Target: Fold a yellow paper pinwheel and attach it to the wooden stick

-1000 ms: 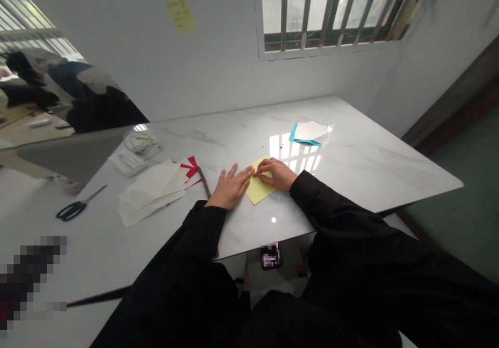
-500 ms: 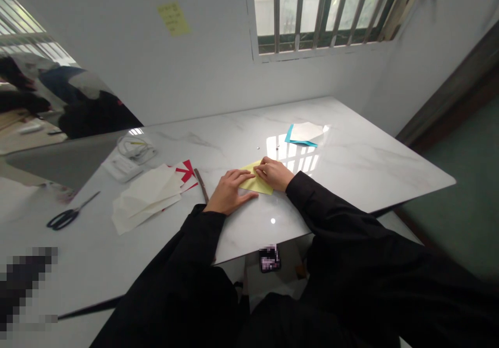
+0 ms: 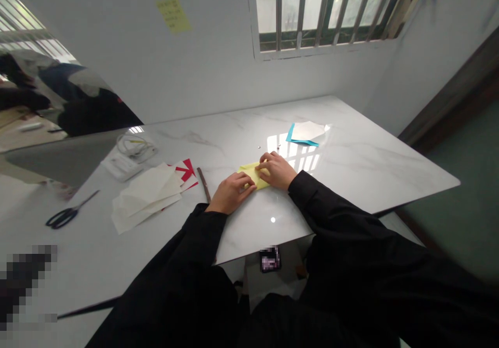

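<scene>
Grasps yellow paper [image 3: 251, 171] between left hand [image 3: 232, 192] and right hand [image 3: 278, 171], lying lengthwise from one grip across to the other and equally near both.

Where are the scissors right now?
In the head view, the scissors lie at left on the white tabletop, with the pale papers between them and the person's left hand.

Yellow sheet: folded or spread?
Folded, at least partly: the yellow sheet shows a flap edge on its far side; left hand and right hand cover parts.
</scene>
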A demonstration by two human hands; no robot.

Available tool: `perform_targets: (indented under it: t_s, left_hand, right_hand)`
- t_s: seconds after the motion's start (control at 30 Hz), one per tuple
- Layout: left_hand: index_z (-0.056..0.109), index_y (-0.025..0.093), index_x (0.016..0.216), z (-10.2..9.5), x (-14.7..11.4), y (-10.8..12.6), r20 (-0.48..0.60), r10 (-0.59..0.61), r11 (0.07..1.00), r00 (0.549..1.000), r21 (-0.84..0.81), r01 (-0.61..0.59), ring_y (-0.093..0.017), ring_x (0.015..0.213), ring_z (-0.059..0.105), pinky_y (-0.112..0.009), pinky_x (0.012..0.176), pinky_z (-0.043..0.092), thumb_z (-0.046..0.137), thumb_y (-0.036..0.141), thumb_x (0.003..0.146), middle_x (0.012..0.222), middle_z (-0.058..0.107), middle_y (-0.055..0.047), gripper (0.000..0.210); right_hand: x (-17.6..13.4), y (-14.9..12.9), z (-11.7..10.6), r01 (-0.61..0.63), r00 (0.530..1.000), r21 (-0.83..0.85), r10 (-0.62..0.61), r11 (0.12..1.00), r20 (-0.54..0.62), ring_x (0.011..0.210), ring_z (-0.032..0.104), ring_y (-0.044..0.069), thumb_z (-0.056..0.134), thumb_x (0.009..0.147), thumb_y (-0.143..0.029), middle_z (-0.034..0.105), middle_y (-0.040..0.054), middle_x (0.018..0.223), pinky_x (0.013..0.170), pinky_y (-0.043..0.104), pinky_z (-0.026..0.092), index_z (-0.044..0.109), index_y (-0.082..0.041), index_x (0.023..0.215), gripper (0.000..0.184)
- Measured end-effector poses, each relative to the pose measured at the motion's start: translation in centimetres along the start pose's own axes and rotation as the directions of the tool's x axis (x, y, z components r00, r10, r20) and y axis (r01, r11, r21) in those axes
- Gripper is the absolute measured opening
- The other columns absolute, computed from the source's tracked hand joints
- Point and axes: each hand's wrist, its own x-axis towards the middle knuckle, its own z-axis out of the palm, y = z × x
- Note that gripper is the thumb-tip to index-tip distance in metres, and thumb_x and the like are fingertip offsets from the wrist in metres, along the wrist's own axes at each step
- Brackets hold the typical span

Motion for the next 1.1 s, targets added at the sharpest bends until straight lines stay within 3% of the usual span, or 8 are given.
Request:
perform_targets:
  t_s: [0.13,0.27,0.47,0.57,0.7,0.83,1.1]
  left_hand:
    - [0.072,0.022,0.094,0.0,0.1,0.2,-0.006,-0.045,0.998,0.999,-0.036,0.045,-0.021,0.087,0.065,-0.037,0.082,0.052,0.069,0.028,0.103,0.094,0.072,-0.004,0.011]
    - [0.069,0.023,0.092,-0.1,0.3,0.6,-0.024,-0.109,0.992,0.994,-0.069,0.107,-0.02,0.079,0.063,-0.035,0.077,0.051,0.065,0.029,0.103,0.087,0.07,-0.002,0.012]
    - [0.066,0.023,0.089,-0.2,0.3,1.1,-0.052,-0.177,0.979,0.983,-0.111,0.171,-0.019,0.075,0.065,-0.034,0.073,0.052,0.062,0.035,0.105,0.085,0.072,-0.001,0.02]
    - [0.067,0.023,0.092,-0.3,0.2,1.2,-0.06,-0.177,0.977,0.982,-0.134,0.168,-0.019,0.076,0.066,-0.034,0.075,0.054,0.062,0.037,0.106,0.086,0.072,-0.001,0.02]
    - [0.071,0.024,0.107,-0.6,0.2,1.0,-0.097,-0.095,0.992,0.991,-0.089,0.087,-0.026,0.105,0.069,-0.045,0.1,0.057,0.07,0.04,0.103,0.11,0.076,-0.006,0.016]
    - [0.071,0.026,0.13,-0.3,0.0,0.1,-0.05,-0.025,0.999,0.998,-0.022,0.024,-0.033,0.137,0.06,-0.057,0.121,0.047,0.084,0.044,0.092,0.143,0.069,-0.01,0.043]
    - [0.075,0.025,0.131,0.6,-0.1,-1.2,-0.002,-0.021,0.999,1.0,0.039,0.021,-0.032,0.135,0.061,-0.057,0.121,0.047,0.074,0.044,0.101,0.143,0.072,-0.01,0.036]
  right_hand:
    - [0.2,1.0,0.5,0.008,1.0,0.096,-0.007,0.995,-0.008,0.124,0.063,0.029,0.068,0.11,-0.035,0.075,0.0131,0.137,0.113,0.044,0.048,0.087,-0.02,0.119,0.026]
    - [0.5,1.8,0.2,0.014,0.998,0.221,-0.026,0.975,0.055,0.124,0.068,0.027,0.052,0.116,-0.049,0.077,0.0123,0.133,0.118,0.047,0.044,0.087,-0.022,0.116,0.044]
    - [0.0,2.2,-0.1,0.024,0.997,0.229,-0.04,0.973,0.065,0.128,0.067,0.032,0.081,0.097,-0.062,0.075,0.0152,0.138,0.119,0.053,0.045,0.084,-0.022,0.125,0.05]
    - [-0.2,2.2,0.1,0.028,0.998,0.218,-0.04,0.975,0.052,0.127,0.066,0.033,0.083,0.095,-0.061,0.075,0.0145,0.136,0.117,0.053,0.047,0.085,-0.023,0.125,0.048]
    - [-0.3,2.1,0.0,0.036,0.997,0.224,-0.05,0.974,0.058,0.126,0.067,0.033,0.085,0.094,-0.058,0.075,0.0149,0.136,0.117,0.054,0.047,0.084,-0.023,0.126,0.047]
    - [-0.3,2.1,-0.1,0.028,0.997,0.23,-0.045,0.973,0.067,0.126,0.067,0.033,0.084,0.094,-0.058,0.074,0.0153,0.137,0.119,0.055,0.045,0.084,-0.021,0.127,0.049]
    - [-0.3,2.1,-0.2,0.043,0.997,0.246,-0.059,0.968,0.057,0.126,0.067,0.032,0.085,0.094,-0.055,0.075,0.0143,0.137,0.118,0.057,0.047,0.085,-0.024,0.124,0.043]
